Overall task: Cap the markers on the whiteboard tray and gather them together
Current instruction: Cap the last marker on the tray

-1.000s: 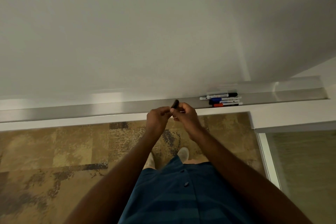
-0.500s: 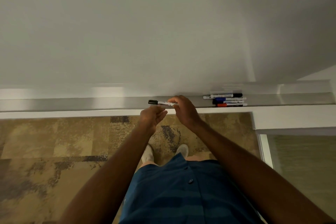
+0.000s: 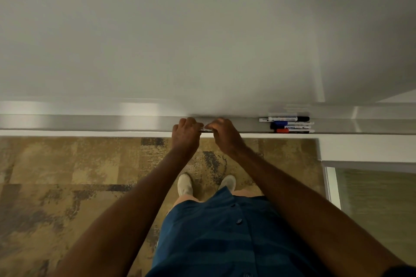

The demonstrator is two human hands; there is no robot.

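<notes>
My left hand [image 3: 185, 134] and my right hand [image 3: 222, 134] are both closed on one white-barrelled marker [image 3: 205, 129], held level over the front lip of the whiteboard tray [image 3: 112, 122]. Only a short bit of its barrel shows between the hands; its ends are hidden. Farther right on the tray lie three capped markers side by side: a black-capped one [image 3: 284, 118] at the back, a blue-capped one [image 3: 292, 124] in the middle and a red-capped one [image 3: 293, 130] at the front.
The whiteboard [image 3: 202, 40] fills the upper view. Its right edge ends near a white frame [image 3: 364, 147] and a glass panel [image 3: 378, 198]. Patterned brown carpet [image 3: 78, 175] and my shoes [image 3: 185, 184] are below.
The marker went from between my hands near my body out to the tray, pointing left; now both hands have closed over it at the tray's lip, hiding its black end.
</notes>
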